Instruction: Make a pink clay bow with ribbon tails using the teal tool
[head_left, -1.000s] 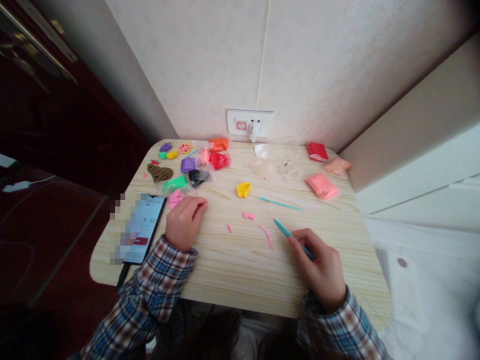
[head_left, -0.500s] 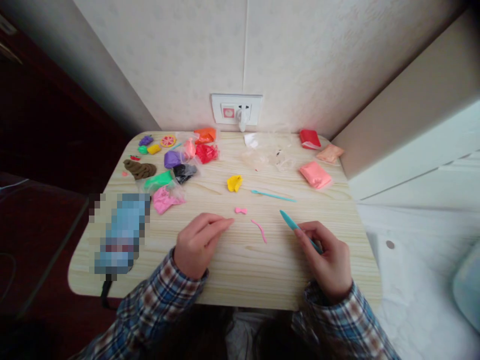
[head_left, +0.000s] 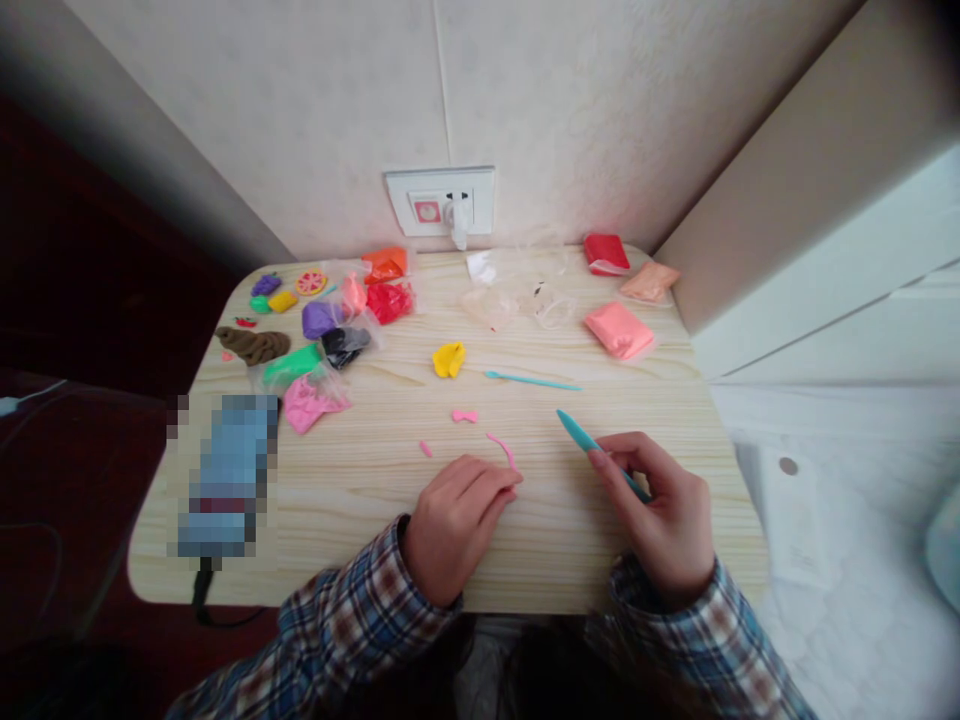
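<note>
My right hand [head_left: 660, 510] holds a teal clay knife [head_left: 579, 430] between thumb and fingers, its blade pointing up and left above the table. The fingertips of my left hand [head_left: 461, 520] are pinched together at the lower end of a thin pink clay strip [head_left: 501, 447], which lies curved on the tabletop. Beyond that hand sits a small pink clay bow [head_left: 464, 416]. A short pink clay piece [head_left: 426, 449] lies to the left of the strip. Farther back are a yellow clay piece [head_left: 448, 360] and a thin teal modelling tool [head_left: 532, 380].
Bags of coloured clay, such as a pink one [head_left: 315, 400], crowd the table's left side. A brown clay coil [head_left: 255, 345] and a blurred-out device [head_left: 229, 475] are there too. More clay packs [head_left: 619, 330] stand back right. A wall socket [head_left: 441, 203] is behind the table [head_left: 360, 530].
My left hand has moved right and down to the pink strip's end. The short pink piece now shows on the table. My right hand keeps the knife; the view has shifted slightly.
</note>
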